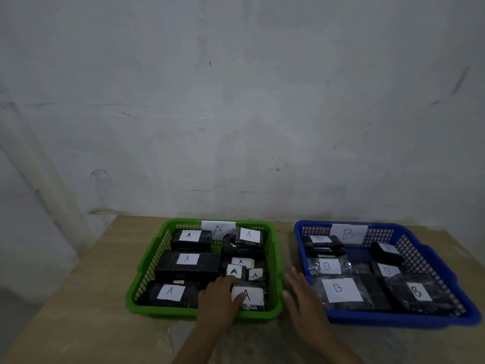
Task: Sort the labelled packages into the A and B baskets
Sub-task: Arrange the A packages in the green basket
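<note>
package: A-labelled, laid at green basket near corner | left hand: rested on it, grip loose, not clenched | right hand: grip released, between baskets | blue basket: B packs | advice: package to be pressed flat, label kept up | table: no loose packs seen

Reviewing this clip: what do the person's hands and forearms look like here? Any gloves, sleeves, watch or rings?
Both hands are bare: no gloves on the left hand or the right hand. The forearms entering from the bottom edge are also uncovered, with no sleeve cuff in view. No watch, bracelet or ring can be made out, though the picture is dim and soft, so small jewellery could be missed.
</note>
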Demonstrator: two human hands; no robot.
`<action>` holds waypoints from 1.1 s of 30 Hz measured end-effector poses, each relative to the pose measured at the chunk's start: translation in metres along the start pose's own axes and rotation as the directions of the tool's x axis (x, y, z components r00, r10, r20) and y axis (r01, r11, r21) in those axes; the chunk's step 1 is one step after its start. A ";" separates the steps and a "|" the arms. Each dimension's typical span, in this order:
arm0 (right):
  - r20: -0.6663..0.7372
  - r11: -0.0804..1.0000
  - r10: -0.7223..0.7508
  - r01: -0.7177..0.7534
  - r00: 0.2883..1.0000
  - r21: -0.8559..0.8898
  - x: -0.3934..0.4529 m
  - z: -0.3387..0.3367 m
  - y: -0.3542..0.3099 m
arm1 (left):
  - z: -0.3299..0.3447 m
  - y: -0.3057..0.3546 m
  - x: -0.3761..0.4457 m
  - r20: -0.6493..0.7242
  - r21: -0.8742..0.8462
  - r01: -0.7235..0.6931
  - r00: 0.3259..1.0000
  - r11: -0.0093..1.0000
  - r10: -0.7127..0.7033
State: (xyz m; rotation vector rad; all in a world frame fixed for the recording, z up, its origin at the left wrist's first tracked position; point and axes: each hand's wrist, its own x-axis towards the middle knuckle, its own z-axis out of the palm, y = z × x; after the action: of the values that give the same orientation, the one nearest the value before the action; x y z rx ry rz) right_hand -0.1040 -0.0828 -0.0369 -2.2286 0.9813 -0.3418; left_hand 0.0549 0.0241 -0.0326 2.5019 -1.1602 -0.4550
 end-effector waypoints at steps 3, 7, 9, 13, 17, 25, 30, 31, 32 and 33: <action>-0.027 0.999 0.000 0.000 1.000 -0.032 0.008 -0.003 0.005 | 0.004 0.003 0.007 0.146 -0.121 0.054 0.989 0.991 -0.036; -0.029 0.998 -0.002 0.000 1.000 -0.056 0.019 -0.004 0.012 | 0.004 0.006 0.014 0.241 -0.155 0.078 0.970 0.985 -0.039; -0.012 0.998 -0.030 0.030 0.999 -0.055 0.024 0.001 0.012 | 0.001 0.008 0.017 0.244 -0.179 0.080 0.969 0.981 -0.034; 0.016 0.991 -0.108 0.109 0.994 -0.075 0.036 0.017 0.003 | -0.009 0.010 0.026 0.162 -0.433 0.133 0.984 0.892 -0.068; 0.059 0.979 -0.125 0.133 0.990 -0.157 0.038 0.028 0.002 | -0.023 0.007 0.045 -0.032 -0.529 0.147 0.981 0.836 -0.193; 0.004 0.967 -0.176 0.174 0.984 -0.188 0.046 0.045 0.015 | -0.007 0.016 0.084 0.024 -0.508 0.157 0.985 0.847 -0.168; 0.006 0.961 -0.174 0.171 0.985 -0.217 0.052 0.046 0.020 | 0.010 0.020 0.100 -0.035 -0.511 0.153 0.980 0.846 -0.198; -0.032 0.956 -0.199 0.187 0.980 -0.225 0.052 0.048 0.019 | 0.013 0.021 0.101 -0.051 -0.518 0.149 0.978 0.842 -0.204; -0.061 0.955 -0.210 0.191 0.976 -0.227 0.052 0.050 0.020 | 0.016 0.021 0.103 -0.069 -0.524 0.145 0.975 0.839 -0.211; -0.070 0.960 -0.193 0.173 0.979 -0.221 0.052 0.050 0.020 | 0.019 0.022 0.103 -0.080 -0.524 0.144 0.973 0.840 -0.216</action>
State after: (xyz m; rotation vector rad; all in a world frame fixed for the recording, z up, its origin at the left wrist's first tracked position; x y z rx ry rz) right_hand -0.0556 -0.1067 -0.0889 -2.5284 0.8955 -0.4426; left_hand 0.0958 -0.0726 -0.0545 2.1292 -0.6378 -0.5500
